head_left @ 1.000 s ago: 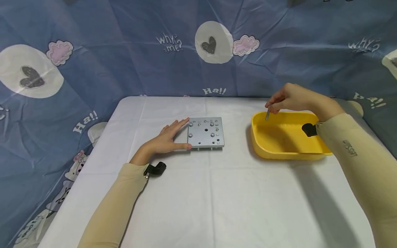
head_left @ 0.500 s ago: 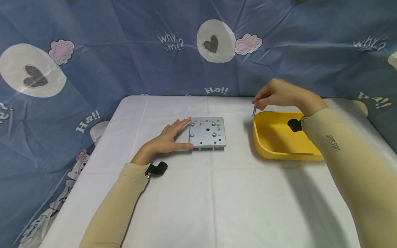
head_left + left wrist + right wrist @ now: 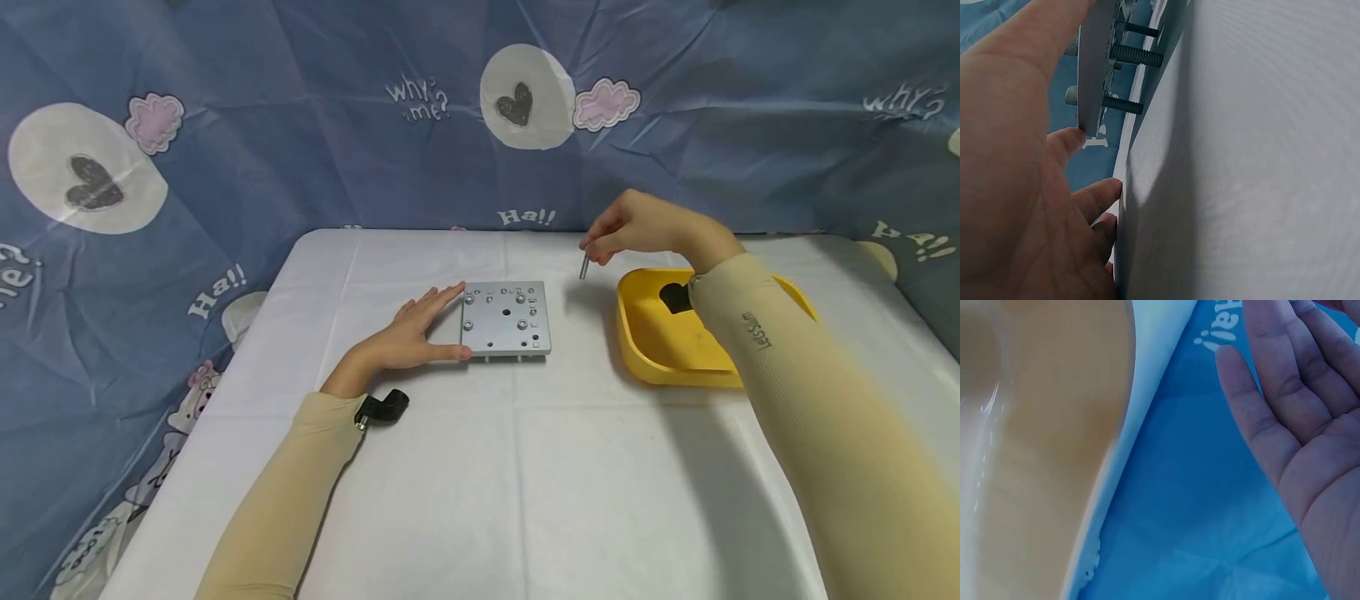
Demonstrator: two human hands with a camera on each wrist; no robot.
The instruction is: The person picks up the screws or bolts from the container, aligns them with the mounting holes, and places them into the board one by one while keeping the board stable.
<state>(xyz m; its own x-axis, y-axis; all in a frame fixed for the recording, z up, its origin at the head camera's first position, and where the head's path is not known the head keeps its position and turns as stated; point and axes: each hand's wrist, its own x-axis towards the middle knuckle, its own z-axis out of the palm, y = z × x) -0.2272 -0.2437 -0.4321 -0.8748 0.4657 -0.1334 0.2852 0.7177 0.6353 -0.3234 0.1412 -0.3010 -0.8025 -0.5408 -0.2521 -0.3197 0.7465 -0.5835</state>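
Observation:
A square silver metal plate (image 3: pixel 495 333) with holes and several screw heads rests on the white table. My left hand (image 3: pixel 405 337) lies along its left side, with spread, straight fingers; the thumb touches the front left corner and the index finger reaches the back left corner. Threaded screws (image 3: pixel 1138 55) stick out from the plate's underside in the left wrist view. Above the table, right of the plate, my right hand (image 3: pixel 637 227) pinches a thin grey metal pin (image 3: pixel 584 267), which points down, slightly tilted. The right wrist view shows this hand's palm (image 3: pixel 1329 469), but not the pin.
A yellow plastic bin (image 3: pixel 636 360) stands on the table (image 3: pixel 450 492) at the right, partly hidden under my right forearm. A blue printed cloth (image 3: pixel 300 150) hangs behind the table's back edge. Small black wrist cameras (image 3: pixel 384 407) sit at both cuffs.
My right hand has moved left with the metal pin, from above the bin to past its left rim, closer to the plate. My left hand keeps its place at the plate.

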